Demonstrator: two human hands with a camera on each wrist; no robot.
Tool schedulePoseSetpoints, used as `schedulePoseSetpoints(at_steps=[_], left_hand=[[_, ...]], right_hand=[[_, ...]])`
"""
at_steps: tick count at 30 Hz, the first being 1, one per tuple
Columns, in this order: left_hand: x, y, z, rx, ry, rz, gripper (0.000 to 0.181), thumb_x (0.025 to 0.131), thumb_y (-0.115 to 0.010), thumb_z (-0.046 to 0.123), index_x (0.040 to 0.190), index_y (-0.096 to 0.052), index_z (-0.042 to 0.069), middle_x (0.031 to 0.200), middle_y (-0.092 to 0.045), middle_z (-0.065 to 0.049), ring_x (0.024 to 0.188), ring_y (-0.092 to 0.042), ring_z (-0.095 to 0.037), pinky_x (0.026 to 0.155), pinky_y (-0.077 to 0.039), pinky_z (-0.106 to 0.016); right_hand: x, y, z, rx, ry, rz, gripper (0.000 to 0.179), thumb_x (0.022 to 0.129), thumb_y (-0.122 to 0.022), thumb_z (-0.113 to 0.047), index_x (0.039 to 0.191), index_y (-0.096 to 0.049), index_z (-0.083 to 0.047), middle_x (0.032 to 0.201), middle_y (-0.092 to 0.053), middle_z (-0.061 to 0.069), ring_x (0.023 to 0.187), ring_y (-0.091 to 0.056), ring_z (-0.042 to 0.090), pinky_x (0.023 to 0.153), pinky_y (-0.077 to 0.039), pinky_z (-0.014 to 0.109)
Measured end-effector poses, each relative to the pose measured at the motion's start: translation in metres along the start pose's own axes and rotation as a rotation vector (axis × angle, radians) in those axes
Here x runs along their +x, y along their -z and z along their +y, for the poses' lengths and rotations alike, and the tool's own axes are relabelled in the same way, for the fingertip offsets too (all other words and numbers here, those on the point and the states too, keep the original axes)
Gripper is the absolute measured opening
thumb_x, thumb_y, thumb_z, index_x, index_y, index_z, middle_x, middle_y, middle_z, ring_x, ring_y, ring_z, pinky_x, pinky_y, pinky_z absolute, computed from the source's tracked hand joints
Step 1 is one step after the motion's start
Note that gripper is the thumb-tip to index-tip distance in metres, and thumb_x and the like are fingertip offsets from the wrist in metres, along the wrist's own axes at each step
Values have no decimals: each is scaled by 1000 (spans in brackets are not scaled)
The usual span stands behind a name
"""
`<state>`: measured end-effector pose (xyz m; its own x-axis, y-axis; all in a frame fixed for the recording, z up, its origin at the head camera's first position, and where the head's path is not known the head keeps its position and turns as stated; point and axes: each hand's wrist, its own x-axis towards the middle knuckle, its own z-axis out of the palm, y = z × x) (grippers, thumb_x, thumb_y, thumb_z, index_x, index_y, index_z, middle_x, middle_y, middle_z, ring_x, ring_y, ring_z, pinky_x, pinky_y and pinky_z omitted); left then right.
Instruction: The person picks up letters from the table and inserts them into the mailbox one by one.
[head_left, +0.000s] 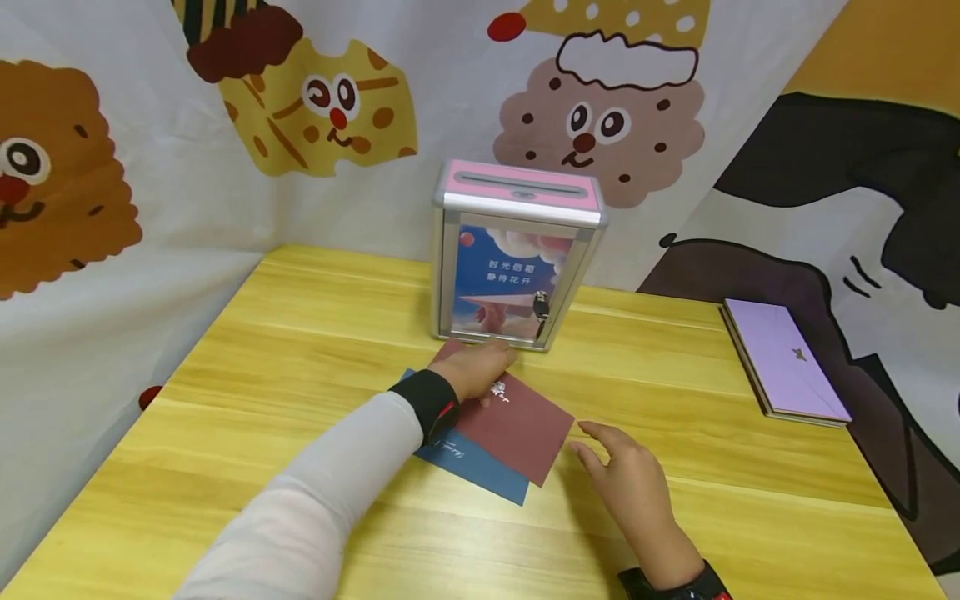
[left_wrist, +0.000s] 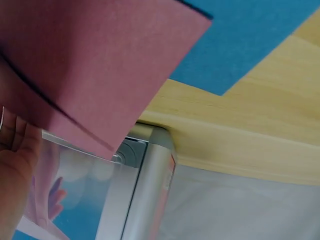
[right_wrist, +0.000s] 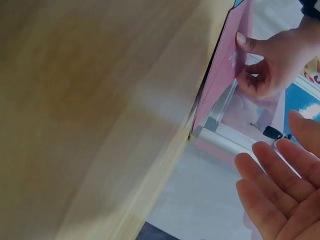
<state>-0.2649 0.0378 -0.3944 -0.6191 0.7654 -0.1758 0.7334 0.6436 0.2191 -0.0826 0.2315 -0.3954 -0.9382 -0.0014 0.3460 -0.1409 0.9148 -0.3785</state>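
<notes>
A dark red envelope [head_left: 521,433] with a small silvery design lies slantwise over a blue envelope [head_left: 472,471] bearing light script. My left hand [head_left: 476,371] pinches the red envelope near its far edge; in the right wrist view, the thumb of that left hand [right_wrist: 277,60] lies on its face. The blue envelope [left_wrist: 250,45] shows partly beneath the red one [left_wrist: 90,70] in the left wrist view. Beside the red envelope's right corner, my right hand [head_left: 633,483] holds nothing, fingers extended and thumb apart. Part of the blue envelope is hidden.
Just behind the envelopes stands a silver-framed box [head_left: 517,250] with a pink slotted top, clear front and black key. Stacked purple cards or envelopes [head_left: 783,358] lie at the right of the wooden table [head_left: 300,333]. A cartoon-printed cloth [head_left: 450,83] hangs behind.
</notes>
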Motion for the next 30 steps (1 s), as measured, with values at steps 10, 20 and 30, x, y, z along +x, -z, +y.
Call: schedulePoseSetpoints(at_steps=[10,20,30], left_hand=[[-26,21,-4,-25,-47,201,6,86,-72,1,89,-69,5,95,-53,-8,101,-53,-27,86,-46,-35],[-66,47,-9,-142,-72,337,10,94,-65,1,88,-72,4,86,-61,-5,83,-57,-20,78,-49,-31],[-113,67,4,-450,-29,537,12,94,-64,2,102,-73,0,94,-66,-8,86,-61,-22,80,-53,-30]], right_hand=[[-1,13,4,27,-178,-159,41,89,-75,-16,125,-66,2,120,-64,27,40,-20,8,42,-27,26],[4,17,6,-16,-170,-247,44,87,-77,-13,126,-65,2,123,-62,28,82,-67,38,67,-54,47],[15,21,-8,28,-128,-253,49,88,-75,-13,132,-60,2,121,-63,27,60,-60,27,53,-47,38]])
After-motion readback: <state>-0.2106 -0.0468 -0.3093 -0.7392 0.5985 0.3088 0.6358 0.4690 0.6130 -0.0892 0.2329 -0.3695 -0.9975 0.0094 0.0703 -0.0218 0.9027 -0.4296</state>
